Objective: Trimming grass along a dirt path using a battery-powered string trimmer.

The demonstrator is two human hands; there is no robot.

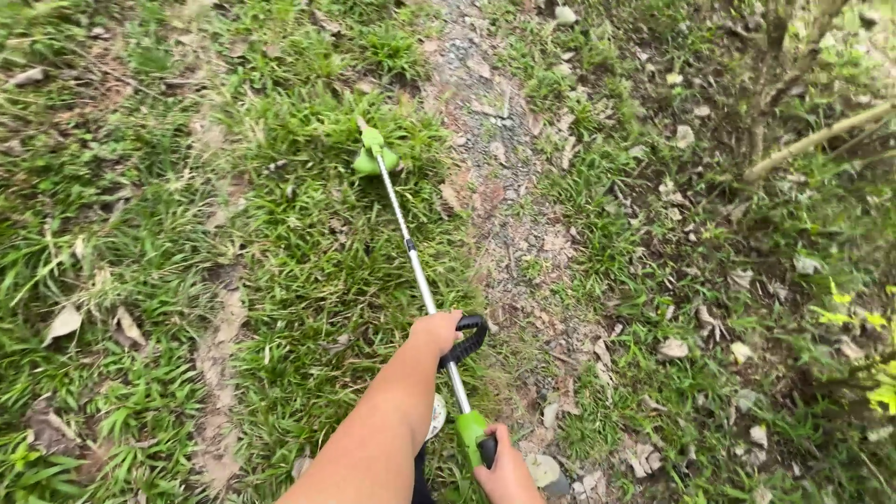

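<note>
I hold a green and silver grass trimmer. Its slim metal shaft (411, 252) runs from the bottom middle up to a green cutting head (375, 157) that sits low in the grass. My left hand (435, 330) grips the black loop handle (471, 338) partway along the shaft. My right hand (507, 471) is closed around the green rear grip (471, 431) at the bottom edge of the view. My left forearm stretches in from the bottom.
Long grass (308, 271) covers the left and middle. A narrow dirt and gravel path (509, 177) with dry leaves runs up past the trimmer's right side. A thin tree with branches (803, 140) stands at the upper right.
</note>
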